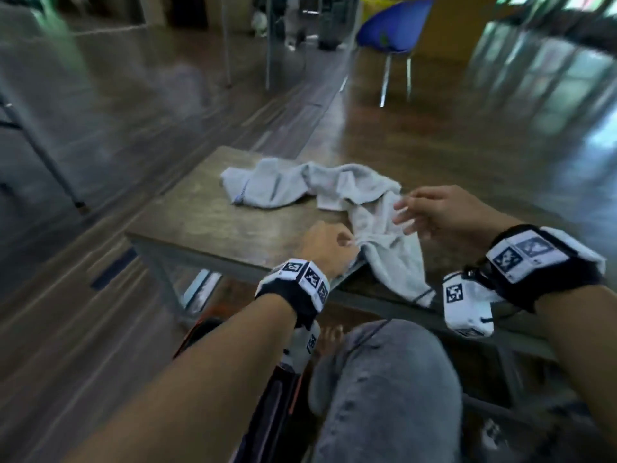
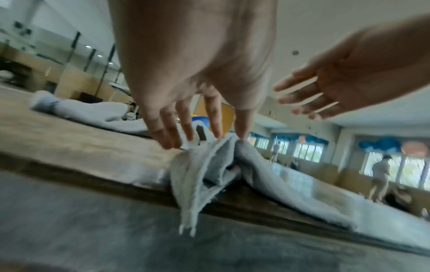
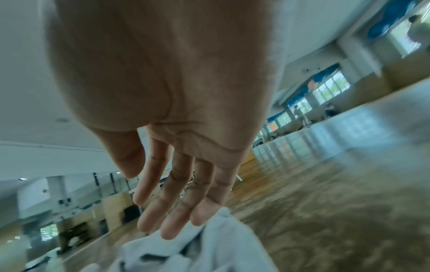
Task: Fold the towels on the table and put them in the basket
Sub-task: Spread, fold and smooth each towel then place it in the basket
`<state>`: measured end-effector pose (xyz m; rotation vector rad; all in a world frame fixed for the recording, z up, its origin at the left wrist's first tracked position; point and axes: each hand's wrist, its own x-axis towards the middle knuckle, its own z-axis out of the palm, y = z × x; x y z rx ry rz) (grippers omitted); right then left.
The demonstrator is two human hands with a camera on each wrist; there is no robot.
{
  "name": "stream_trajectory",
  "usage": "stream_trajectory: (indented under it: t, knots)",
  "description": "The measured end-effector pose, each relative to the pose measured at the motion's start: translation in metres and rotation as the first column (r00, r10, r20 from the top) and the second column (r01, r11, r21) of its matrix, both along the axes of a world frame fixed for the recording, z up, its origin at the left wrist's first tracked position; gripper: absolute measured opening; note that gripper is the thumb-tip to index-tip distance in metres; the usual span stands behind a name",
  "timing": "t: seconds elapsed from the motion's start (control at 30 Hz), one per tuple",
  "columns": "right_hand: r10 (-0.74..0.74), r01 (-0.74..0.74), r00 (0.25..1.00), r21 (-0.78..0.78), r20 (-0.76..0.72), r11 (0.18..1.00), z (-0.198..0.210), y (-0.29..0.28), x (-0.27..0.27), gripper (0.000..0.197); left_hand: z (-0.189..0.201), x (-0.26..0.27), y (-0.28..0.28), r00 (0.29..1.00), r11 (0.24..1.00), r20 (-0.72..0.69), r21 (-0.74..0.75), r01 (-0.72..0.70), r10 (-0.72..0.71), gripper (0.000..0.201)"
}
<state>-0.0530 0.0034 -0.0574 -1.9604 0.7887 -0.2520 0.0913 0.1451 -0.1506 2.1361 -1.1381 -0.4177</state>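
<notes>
A pale grey towel lies crumpled on the low wooden table, with one end hanging over the front edge. A second crumpled towel lies further back and left, touching the first. My left hand pinches a bunched fold of the near towel at the table's front edge, fingers on one side and thumb on the other. My right hand hovers just above the same towel with straight spread fingers and holds nothing. No basket is plainly in view.
My knee in grey trousers is right under the table's front edge. A dark object with orange trim sits on the floor below my left arm. A blue chair and metal table legs stand far behind.
</notes>
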Motion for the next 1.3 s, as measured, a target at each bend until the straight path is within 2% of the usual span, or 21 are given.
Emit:
stream_trajectory:
  t: [0.1,0.2,0.27,0.3,0.37,0.43,0.47,0.53,0.6,0.63,0.67,0.7,0.73,0.8,0.9,0.97,1.03,1.13,1.2,1.27,1.3]
  knots:
    - [-0.091,0.087,0.994,-0.085,-0.052,0.993,-0.020,-0.037,-0.044,0.018,-0.001,0.000,-0.037,0.984,0.947,0.078,0.294,0.131,-0.160,0.034]
    - [-0.126,0.115,0.988,-0.125,-0.087,0.985,-0.044,-0.052,-0.070,0.016,0.014,0.000,-0.073,0.954,0.903,0.156,0.389,0.181,-0.258,0.034]
    - [-0.115,0.093,0.987,-0.188,-0.109,0.978,-0.057,-0.055,-0.079,0.033,0.038,-0.006,-0.102,0.904,0.901,0.240,0.349,0.258,-0.353,0.020]
    - [-0.114,0.099,0.991,-0.185,-0.074,0.978,-0.061,-0.056,-0.080,0.043,0.053,-0.011,-0.118,0.890,0.908,0.257,0.294,0.300,-0.377,0.018]
    - [-0.111,0.120,0.990,-0.101,0.089,0.988,-0.065,-0.057,-0.079,0.058,0.086,-0.029,-0.147,0.877,0.895,0.190,0.157,0.417,-0.442,0.022]
    - [-0.171,0.194,0.964,-0.098,0.205,0.976,-0.063,-0.067,-0.076,0.052,0.115,-0.050,-0.170,0.825,0.839,0.153,0.069,0.540,-0.544,0.028]
    - [-0.250,0.286,0.937,-0.129,0.244,0.949,-0.059,-0.073,-0.077,0.038,0.125,-0.060,-0.178,0.802,0.811,0.132,0.029,0.584,-0.583,0.028]
    - [-0.455,0.533,0.808,-0.136,0.374,0.835,-0.045,-0.090,-0.086,0.014,0.133,-0.076,-0.189,0.794,0.788,-0.010,-0.140,0.600,-0.607,0.029]
    - [-0.638,0.734,0.566,0.033,0.522,0.679,-0.033,-0.105,-0.104,0.020,0.128,-0.086,-0.196,0.778,0.801,-0.229,-0.316,0.509,-0.585,0.035]
    - [-0.700,0.777,0.429,0.163,0.570,0.609,-0.027,-0.110,-0.114,0.017,0.122,-0.090,-0.199,0.768,0.810,-0.281,-0.328,0.486,-0.575,0.041]
    - [-0.738,0.772,0.315,0.291,0.596,0.565,-0.022,-0.113,-0.124,0.013,0.113,-0.093,-0.201,0.783,0.815,-0.246,-0.280,0.507,-0.571,0.050]
    - [-0.758,0.729,0.248,0.399,0.603,0.556,-0.019,-0.114,-0.133,0.011,0.102,-0.097,-0.204,0.799,0.816,-0.175,-0.195,0.544,-0.575,0.060]
    - [-0.765,0.680,0.236,0.461,0.600,0.571,-0.017,-0.115,-0.140,0.009,0.090,-0.102,-0.204,0.803,0.810,-0.107,-0.103,0.578,-0.586,0.066]
    - [-0.753,0.627,0.337,0.462,0.565,0.627,-0.016,-0.113,-0.150,0.005,0.068,-0.112,-0.204,0.785,0.787,-0.055,-0.019,0.617,-0.617,0.056]
    - [-0.722,0.606,0.512,0.400,0.465,0.687,-0.023,-0.111,-0.158,0.014,0.049,-0.125,-0.203,0.790,0.791,-0.071,-0.134,0.597,-0.609,0.019]
    - [-0.715,0.658,0.573,0.296,0.401,0.693,-0.028,-0.111,-0.165,0.017,0.045,-0.128,-0.205,0.834,0.837,-0.116,-0.189,0.514,-0.539,0.017]
    - [-0.743,0.751,0.609,0.098,0.279,0.653,-0.033,-0.112,-0.175,0.027,0.046,-0.127,-0.209,0.873,0.874,-0.144,-0.230,0.428,-0.465,0.015]
    - [-0.821,0.815,0.566,-0.200,0.072,0.545,-0.046,-0.109,-0.184,0.070,0.046,-0.122,-0.211,0.913,0.902,-0.106,-0.233,0.362,-0.394,0.022]
    - [-0.806,0.801,0.576,-0.294,0.137,0.522,-0.050,-0.103,-0.184,0.093,0.043,-0.123,-0.210,0.915,0.899,-0.108,-0.260,0.352,-0.389,0.023]
    - [-0.664,0.683,0.713,-0.440,0.228,0.582,-0.053,-0.099,-0.180,0.104,0.041,-0.128,-0.208,0.902,0.892,-0.151,-0.282,0.354,-0.405,0.023]
    - [-0.568,0.576,0.798,-0.531,0.201,0.621,-0.054,-0.097,-0.178,0.099,0.041,-0.133,-0.207,0.878,0.877,-0.179,-0.290,0.383,-0.443,0.022]
